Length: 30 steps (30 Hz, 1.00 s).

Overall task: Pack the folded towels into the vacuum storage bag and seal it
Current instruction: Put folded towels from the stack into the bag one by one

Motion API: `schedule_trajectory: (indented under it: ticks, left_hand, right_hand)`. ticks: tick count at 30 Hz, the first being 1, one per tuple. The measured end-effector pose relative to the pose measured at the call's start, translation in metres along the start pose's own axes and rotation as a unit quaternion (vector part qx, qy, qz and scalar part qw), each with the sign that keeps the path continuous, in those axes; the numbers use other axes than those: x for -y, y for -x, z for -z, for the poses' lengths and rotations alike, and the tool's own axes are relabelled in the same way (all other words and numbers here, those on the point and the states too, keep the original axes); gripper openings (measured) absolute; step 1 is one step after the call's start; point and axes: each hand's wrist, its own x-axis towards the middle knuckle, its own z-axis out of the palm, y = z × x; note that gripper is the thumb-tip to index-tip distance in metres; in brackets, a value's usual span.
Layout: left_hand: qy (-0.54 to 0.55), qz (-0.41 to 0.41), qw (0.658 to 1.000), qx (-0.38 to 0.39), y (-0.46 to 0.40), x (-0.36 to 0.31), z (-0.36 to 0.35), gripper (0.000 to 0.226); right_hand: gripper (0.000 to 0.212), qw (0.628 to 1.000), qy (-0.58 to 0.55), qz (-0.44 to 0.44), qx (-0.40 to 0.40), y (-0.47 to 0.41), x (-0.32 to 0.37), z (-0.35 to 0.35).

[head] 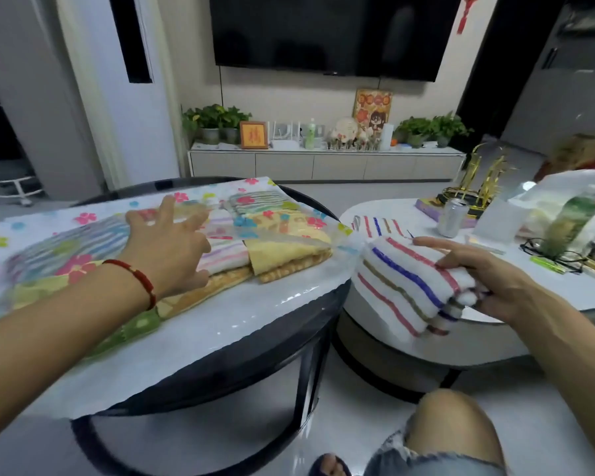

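Vacuum storage bag (pixel 83 231): clear plastic with flower print, lying flat across the dark round counter (pixel 272 341) on the left, mouth facing right. Folded towels already inside: a pastel-striped one (pixel 220 255) mid-bag, a yellow one (pixel 289 250) just beside it at the mouth, a green-striped one (pixel 258 201) farther back. The yellow one appears to stick partly out of the opening; the film edge is hard to trace.

Your right hand (pixel 478 273) has a folded white towel with red, blue and olive stripes (pixel 409 280) in its grip, fingers over the top, thumb tucked under the fold at the near end. It hangs over the gap between the two counters, just right of the bag's mouth.

Your left hand (pixel 169 245), red cord bracelet (pixel 138 276) at the wrist, lies spread and flat on top of the bag, fingers wide, holding nothing, likely pinning or lifting the upper film.

Handling, as a judgement: the towel is soft, light and floppy, so it will sag and unfold if you pinch one corner. Keep hold across the folded edge. The bag film looks slick and limp; the mouth will likely need holding open by its upper lip.

Another striped cloth (pixel 378 225) lies on the white counter (pixel 495 304) at right, with a drinks can (pixel 453 216) beyond it.
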Motion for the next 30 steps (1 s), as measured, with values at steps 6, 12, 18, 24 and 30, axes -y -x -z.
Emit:
schedule_trajectory:
  ticks: [6, 12, 18, 24, 30]
  left_hand:
    - [0.018, 0.059, 0.997, 0.037, 0.062, 0.06, -0.021, 0.074]
    - [0.017, 0.076, 0.996, 0.053, 0.091, 0.106, -0.01, 0.101]
    - [0.003, 0.065, 0.998, -0.008, 0.092, 0.127, 0.021, 0.11]
    - [0.005, 0.063, 0.998, 0.006, 0.093, 0.131, 0.024, 0.111]
    - [0.013, 0.053, 0.998, -0.009, 0.09, 0.124, 0.014, 0.106]
  right_hand:
    - [0.059, 0.986, 0.019, -0.002, 0.163, 0.03, -0.017, -0.092]
    - [0.051, 0.957, 0.114, -0.023, 0.265, 0.005, -0.031, -0.208]
    - [0.053, 0.969, -0.058, 0.035, 0.238, -0.041, -0.052, -0.358]
    - [0.055, 0.977, -0.045, -0.041, 0.203, -0.07, -0.133, -0.45]
    - [0.053, 0.984, -0.075, 0.027, 0.161, -0.077, -0.158, -0.464]
